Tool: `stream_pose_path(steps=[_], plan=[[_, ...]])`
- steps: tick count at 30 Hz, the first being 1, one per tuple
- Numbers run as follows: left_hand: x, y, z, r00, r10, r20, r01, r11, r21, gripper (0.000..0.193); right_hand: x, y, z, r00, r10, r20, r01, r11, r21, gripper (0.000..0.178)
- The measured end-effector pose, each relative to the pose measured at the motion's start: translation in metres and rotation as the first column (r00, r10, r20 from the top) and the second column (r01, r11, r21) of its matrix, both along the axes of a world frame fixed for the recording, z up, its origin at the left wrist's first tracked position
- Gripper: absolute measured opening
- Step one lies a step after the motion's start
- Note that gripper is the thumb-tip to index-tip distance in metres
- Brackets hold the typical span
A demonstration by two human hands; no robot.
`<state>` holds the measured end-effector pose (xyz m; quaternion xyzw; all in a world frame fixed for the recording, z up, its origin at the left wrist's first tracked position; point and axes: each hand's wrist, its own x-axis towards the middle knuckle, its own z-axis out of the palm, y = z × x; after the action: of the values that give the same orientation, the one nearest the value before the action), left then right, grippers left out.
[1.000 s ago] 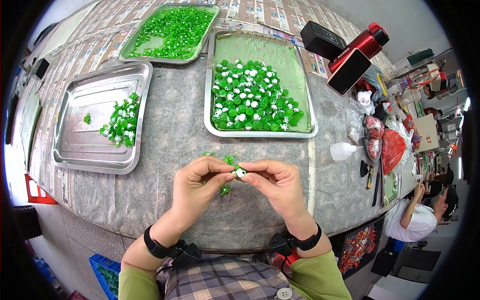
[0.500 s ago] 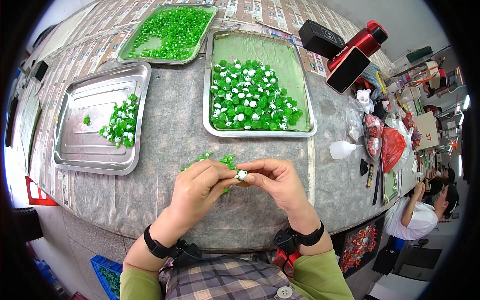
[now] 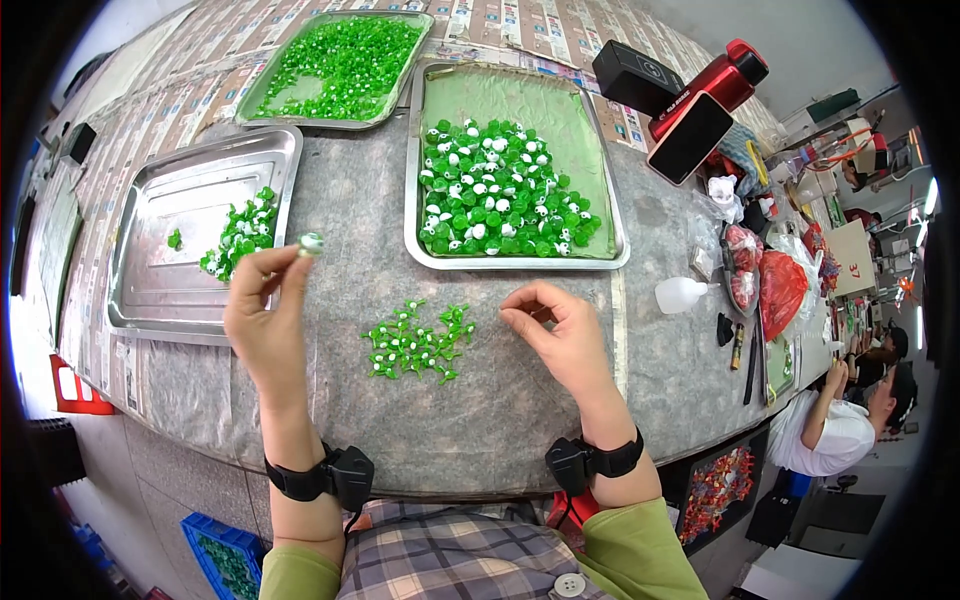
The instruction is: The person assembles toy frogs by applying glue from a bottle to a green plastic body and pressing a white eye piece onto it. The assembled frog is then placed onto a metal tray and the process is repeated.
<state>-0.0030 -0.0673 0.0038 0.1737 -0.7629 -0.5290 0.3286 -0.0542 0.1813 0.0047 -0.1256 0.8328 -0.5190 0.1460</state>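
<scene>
Between my left hand's [image 3: 268, 320] thumb and fingertips is a small green-and-white bead figure [image 3: 311, 242], held up beside the right rim of the left metal tray [image 3: 150, 290]. That tray carries a pile of similar green-and-white figures [image 3: 245, 235] and one lone green piece [image 3: 175, 239]. My right hand [image 3: 562, 340] hovers over the table with thumb and forefinger brought together and nothing visible in them. Between my hands lies a loose cluster of small green branched pieces with white spots [image 3: 418, 342]. Beyond it, a green-lined tray [image 3: 590, 100] holds many round green-and-white beads [image 3: 500, 190].
Another tray [image 3: 425, 40] of small green pieces stands at the far left. To the right are a phone [image 3: 690, 138], a red bottle [image 3: 715, 85], a black box [image 3: 635, 75], a white squeeze bottle [image 3: 682, 294] and red bags [image 3: 782, 290]. A co-worker [image 3: 835, 425] sits far right.
My hands have parted. The left moved left and up with the bead figure, toward the left tray; the right let go and drew slightly right. The green cluster is now uncovered.
</scene>
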Motion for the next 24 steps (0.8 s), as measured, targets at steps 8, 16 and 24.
stream_pose_path(steps=[8,16,24], plan=[[-0.001,0.024,0.005,0.991,-0.039,-0.128,0.029,0.996,-0.079,0.025,0.006,-0.019,-0.014,0.88,0.288,-0.379,-0.201,0.947,0.253,0.014],[0.009,0.061,0.002,0.817,-0.557,0.149,0.553,0.83,0.071,0.015,0.01,-0.013,-0.004,0.961,0.165,-0.223,-0.169,0.986,-0.002,0.009],[0.011,0.07,-0.002,0.635,-0.768,0.085,0.625,0.576,0.527,0.02,0.021,-0.011,0.007,0.988,0.139,-0.067,-0.154,0.9,-0.409,0.009]])
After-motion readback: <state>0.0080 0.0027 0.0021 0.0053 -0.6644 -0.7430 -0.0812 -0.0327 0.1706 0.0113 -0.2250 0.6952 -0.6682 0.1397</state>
